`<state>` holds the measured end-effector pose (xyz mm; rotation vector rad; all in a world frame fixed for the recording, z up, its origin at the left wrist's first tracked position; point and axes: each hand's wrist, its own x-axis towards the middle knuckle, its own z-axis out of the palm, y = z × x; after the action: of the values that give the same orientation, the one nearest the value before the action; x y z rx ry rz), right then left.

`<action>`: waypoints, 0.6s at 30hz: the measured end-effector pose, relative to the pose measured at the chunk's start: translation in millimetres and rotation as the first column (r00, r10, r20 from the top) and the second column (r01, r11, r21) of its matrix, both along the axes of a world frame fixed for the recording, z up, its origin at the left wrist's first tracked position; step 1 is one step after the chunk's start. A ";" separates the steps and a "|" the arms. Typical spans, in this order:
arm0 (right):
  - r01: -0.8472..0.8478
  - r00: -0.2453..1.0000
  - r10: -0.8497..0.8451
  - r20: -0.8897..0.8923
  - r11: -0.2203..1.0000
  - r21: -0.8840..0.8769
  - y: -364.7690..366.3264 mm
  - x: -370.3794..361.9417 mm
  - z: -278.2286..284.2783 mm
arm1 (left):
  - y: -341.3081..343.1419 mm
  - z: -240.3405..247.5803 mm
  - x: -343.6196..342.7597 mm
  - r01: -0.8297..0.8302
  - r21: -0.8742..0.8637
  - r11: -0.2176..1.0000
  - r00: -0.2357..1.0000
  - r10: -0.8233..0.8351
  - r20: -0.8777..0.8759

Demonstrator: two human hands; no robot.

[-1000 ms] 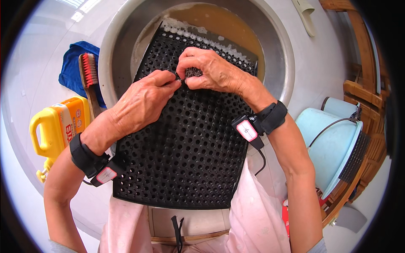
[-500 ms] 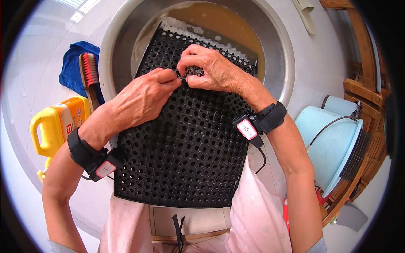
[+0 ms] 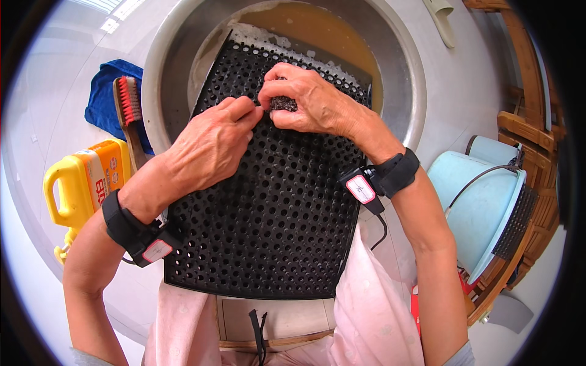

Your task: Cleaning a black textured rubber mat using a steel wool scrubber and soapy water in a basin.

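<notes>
One mat (image 3: 268,226) under left hand (image 3: 213,141) and right hand (image 3: 308,100).
Right clasped around scrubber (image 3: 283,104); left fingers pinched together just beside, hold unclear.

**A:** so what kind of place is this?

**B:** From my remote end I'd say a home, tbh. I've got pale floor tiles (image 3: 55,131), a big metal basin (image 3: 416,79) of murky water (image 3: 332,30), a scrub brush (image 3: 129,100), a yellow jug (image 3: 115,160) and a light-blue bucket (image 3: 470,195).

**A:** Anything else?

**B:** Wooden furniture (image 3: 526,129) on the right looks pretty domestic to me.
</notes>
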<state>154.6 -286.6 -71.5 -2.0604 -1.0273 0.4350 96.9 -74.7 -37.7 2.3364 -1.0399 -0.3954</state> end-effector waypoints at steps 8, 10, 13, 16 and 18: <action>0.051 0.997 -0.054 -0.060 0.998 -0.043 -1.3 -6.8 8.9 | 7.8 -9.4 2.0 -0.169 -0.143 0.975 0.969 0.138 -0.207; 0.055 0.996 -0.059 -0.073 0.996 -0.065 -1.8 -7.2 10.9 | 10.0 -10.2 1.4 -0.201 -0.166 0.965 0.959 0.159 -0.234; 0.037 0.993 -0.043 -0.107 0.998 -0.060 -0.8 -8.1 11.2 | 12.1 -9.3 0.9 -0.193 -0.183 0.964 0.958 0.144 -0.249; 0.095 0.989 -0.095 -0.111 0.995 -0.002 0.8 -8.5 10.0 | 11.6 -9.0 -0.1 -0.200 -0.179 0.963 0.961 0.157 -0.228; 0.018 0.990 -0.019 -0.137 1.000 -0.009 -1.6 -6.5 12.8 | 11.1 -8.3 0.5 -0.187 -0.176 0.966 0.965 0.147 -0.218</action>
<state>148.2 -288.2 -58.7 -2.0148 -0.9255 0.5637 97.4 -63.6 -46.0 2.1371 -0.7421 -0.4353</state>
